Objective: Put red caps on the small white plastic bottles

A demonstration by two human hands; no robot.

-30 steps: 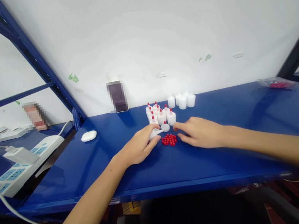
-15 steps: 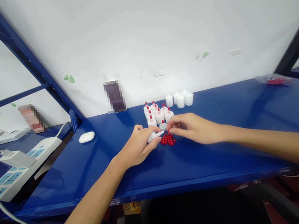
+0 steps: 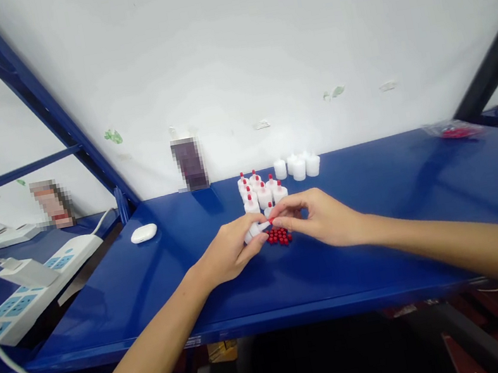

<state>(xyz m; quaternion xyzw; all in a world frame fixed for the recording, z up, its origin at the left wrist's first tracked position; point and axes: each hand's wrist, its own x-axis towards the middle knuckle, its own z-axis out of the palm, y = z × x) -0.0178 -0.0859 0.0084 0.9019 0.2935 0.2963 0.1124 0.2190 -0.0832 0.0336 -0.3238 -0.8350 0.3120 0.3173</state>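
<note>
— Left hand (image 3: 227,254): what has it got?
— Its fingers are curled round a small white bottle (image 3: 255,231), lying tilted with the nozzle end pointing right, just above the blue shelf (image 3: 384,240).
— And the right hand (image 3: 319,219)?
— Thumb and forefinger are pinched together at the bottle's nozzle tip. Something red shows right at the pinch, probably a red cap, but it is too small to tell for certain. The other fingers are loosely bent.
— Where is this going on?
— Near the middle of the shelf, directly over a little pile of red caps (image 3: 280,237) lying loose on the surface.
— Anything behind?
— A cluster of capped white bottles (image 3: 259,190) stands upright just behind the hands, and a few uncapped white bottles (image 3: 297,166) stand further back, near the wall.
— Off to the left?
— A white oval case (image 3: 143,233) rests on the shelf, well apart from the hands, and beyond it a white power strip (image 3: 30,286) with a plugged-in adapter.
— To the right?
— A clear bag with red bits (image 3: 453,130) at the far edge.
</note>
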